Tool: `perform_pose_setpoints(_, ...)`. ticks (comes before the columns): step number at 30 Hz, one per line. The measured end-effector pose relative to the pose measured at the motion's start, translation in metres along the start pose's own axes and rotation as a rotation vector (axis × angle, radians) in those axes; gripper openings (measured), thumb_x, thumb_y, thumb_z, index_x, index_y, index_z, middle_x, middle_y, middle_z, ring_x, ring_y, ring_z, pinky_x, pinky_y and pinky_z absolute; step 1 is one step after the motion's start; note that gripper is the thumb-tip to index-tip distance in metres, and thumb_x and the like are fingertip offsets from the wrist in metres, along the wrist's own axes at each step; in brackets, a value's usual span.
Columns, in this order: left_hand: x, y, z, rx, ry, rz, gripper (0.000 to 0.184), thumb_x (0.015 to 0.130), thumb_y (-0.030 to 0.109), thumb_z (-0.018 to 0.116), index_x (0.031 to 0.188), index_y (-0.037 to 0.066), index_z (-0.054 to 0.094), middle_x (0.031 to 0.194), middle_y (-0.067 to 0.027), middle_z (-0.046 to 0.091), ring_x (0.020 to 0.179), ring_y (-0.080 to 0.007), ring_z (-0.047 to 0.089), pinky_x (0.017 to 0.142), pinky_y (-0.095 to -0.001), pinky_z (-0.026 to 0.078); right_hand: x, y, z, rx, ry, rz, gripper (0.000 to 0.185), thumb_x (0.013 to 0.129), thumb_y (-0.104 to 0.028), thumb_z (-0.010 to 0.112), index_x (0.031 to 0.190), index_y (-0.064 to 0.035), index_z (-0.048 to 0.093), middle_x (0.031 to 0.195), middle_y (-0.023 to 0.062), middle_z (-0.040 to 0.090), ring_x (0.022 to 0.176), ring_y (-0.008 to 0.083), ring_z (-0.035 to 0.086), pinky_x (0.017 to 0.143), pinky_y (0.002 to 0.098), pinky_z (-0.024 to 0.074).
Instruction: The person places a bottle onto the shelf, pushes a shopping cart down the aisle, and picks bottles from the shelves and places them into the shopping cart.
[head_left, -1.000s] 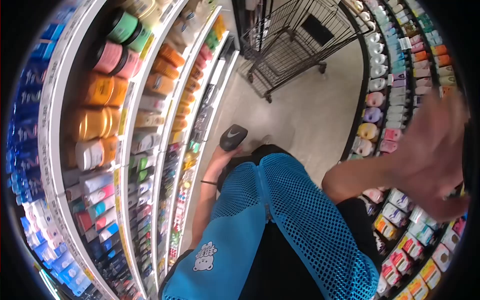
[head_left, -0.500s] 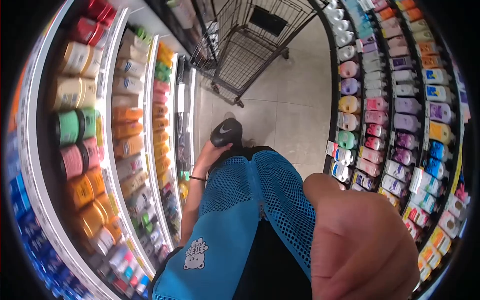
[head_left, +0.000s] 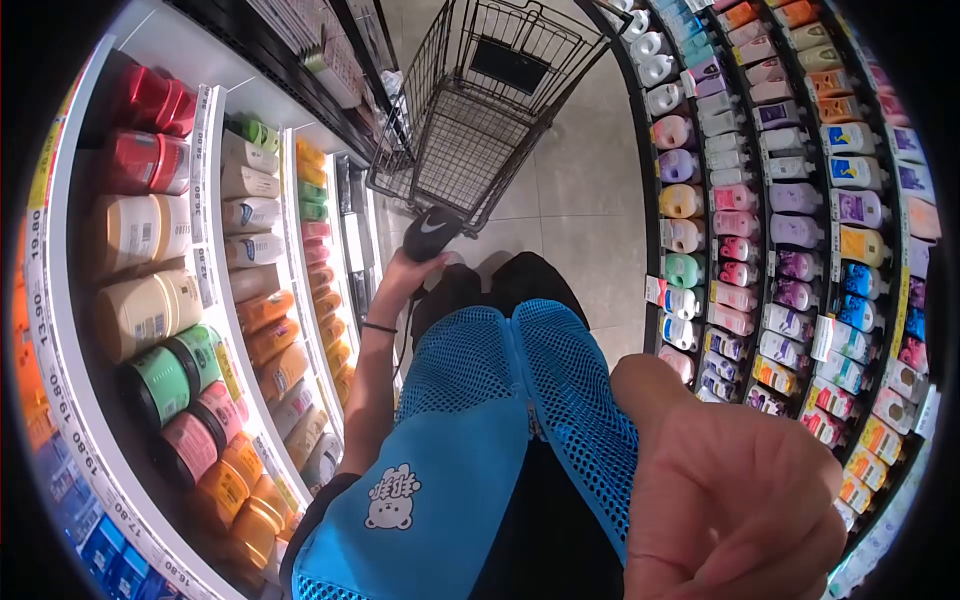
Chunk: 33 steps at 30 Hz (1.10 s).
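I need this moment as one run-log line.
left hand: holding black item with white swoosh | right hand: loosely curled, near camera | ahead: shopping cart | both sides: stocked shelves

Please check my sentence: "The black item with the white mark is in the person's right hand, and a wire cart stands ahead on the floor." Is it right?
One detail is wrong: the black item is in the left hand, as the head view shows. The wire cart does stand ahead.
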<state>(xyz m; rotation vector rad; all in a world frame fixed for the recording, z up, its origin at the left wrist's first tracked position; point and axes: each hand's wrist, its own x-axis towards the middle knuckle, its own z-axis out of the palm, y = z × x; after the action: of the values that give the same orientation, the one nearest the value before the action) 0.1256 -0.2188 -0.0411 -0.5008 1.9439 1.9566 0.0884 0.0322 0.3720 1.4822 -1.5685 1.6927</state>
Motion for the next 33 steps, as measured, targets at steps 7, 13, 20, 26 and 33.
perform_pose_setpoints(7, 0.003, -0.011, 0.011, 0.016, -0.056, -0.099, 0.044, 0.086, 0.024, 0.082, 0.119, 0.000, 0.066, 0.098, -0.0081, 0.074, 0.090, -0.0144, 0.069, 0.080, -0.0319, 0.054, 0.011, 0.047, -0.015, 0.013, -0.026, -0.010, 0.006, 0.088, -0.013, 0.068, 0.091, -0.0087, 0.068, 0.087, 0.0046, 0.063, 0.073, 0.0169, 0.064, 0.067, 0.0273, 0.0528)
perform_pose_setpoints(13, 0.020, -0.001, 0.043, 0.074, -0.007, -0.057, 0.050, 0.084, 0.019, 0.083, 0.125, -0.001, 0.063, 0.105, -0.0091, 0.072, 0.089, -0.0157, 0.068, 0.079, -0.0318, 0.054, 0.007, 0.095, -0.060, 0.450, -0.139, 0.105, 0.014, 0.090, -0.017, 0.067, 0.100, -0.0080, 0.070, 0.098, 0.0066, 0.066, 0.080, 0.0234, 0.066, 0.073, 0.0295, 0.0569)
perform_pose_setpoints(20, 0.078, 0.078, 0.086, -0.197, 0.149, -0.150, 0.041, 0.089, 0.013, 0.078, 0.125, 0.000, 0.063, 0.103, -0.0065, 0.071, 0.093, -0.0146, 0.067, 0.084, -0.0298, 0.053, 0.026, 0.136, -0.114, 0.026, 0.148, 0.228, 0.013, 0.092, -0.018, 0.072, 0.082, -0.0157, 0.064, 0.070, 0.0018, 0.067, 0.059, 0.0144, 0.055, 0.062, 0.0270, 0.0453)
perform_pose_setpoints(26, 0.124, 0.125, 0.116, -0.157, 0.196, -0.228, 0.034, 0.089, 0.008, 0.076, 0.120, -0.001, 0.064, 0.102, -0.0048, 0.069, 0.091, -0.0112, 0.063, 0.081, -0.0279, 0.053, 0.043, 0.213, -0.201, 0.376, 0.038, 0.026, 0.008, 0.087, -0.011, 0.074, 0.080, -0.0153, 0.071, 0.077, 0.0004, 0.070, 0.075, 0.0103, 0.065, 0.067, 0.0216, 0.0511)
perform_pose_setpoints(33, 0.137, 0.126, 0.153, -0.324, 0.356, -0.188, 0.027, 0.090, 0.010, 0.075, 0.113, -0.001, 0.067, 0.097, -0.0047, 0.070, 0.087, -0.0132, 0.066, 0.079, -0.0281, 0.054, 0.075, 0.297, -0.236, 0.540, -0.380, 0.190, 0.004, 0.083, -0.011, 0.075, 0.083, -0.0148, 0.076, 0.078, -0.0047, 0.070, 0.081, 0.0073, 0.067, 0.067, 0.0217, 0.0518)
